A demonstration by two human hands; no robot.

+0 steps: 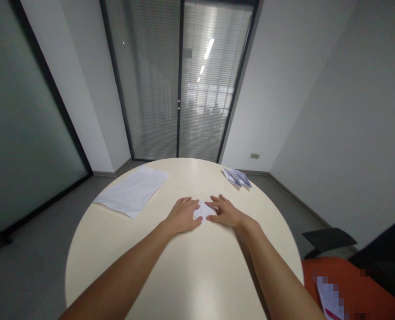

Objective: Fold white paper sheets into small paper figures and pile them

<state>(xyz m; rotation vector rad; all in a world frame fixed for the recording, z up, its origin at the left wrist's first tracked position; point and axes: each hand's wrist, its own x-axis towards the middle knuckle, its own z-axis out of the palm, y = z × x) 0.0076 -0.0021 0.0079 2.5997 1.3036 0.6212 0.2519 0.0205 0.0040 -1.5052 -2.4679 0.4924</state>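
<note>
A small folded piece of white paper (202, 210) lies on the table between my two hands. My left hand (185, 215) rests flat at its left side, thumb apart from the fingers and fingertips touching the paper's edge. From the right, my right hand (224, 211) reaches over it with spread fingers, the thumb and fingertips on or close to the paper. My fingers cover part of both its sides, so its full outline is hidden.
A large creased white sheet (134, 190) lies on the round cream table (184, 275) at the left. Folded paper pieces (236, 178) sit near its far right edge. To the right stands an orange chair (351, 284) with a dark armrest (331, 239) and a partly blurred paper (331, 295) on its seat.
</note>
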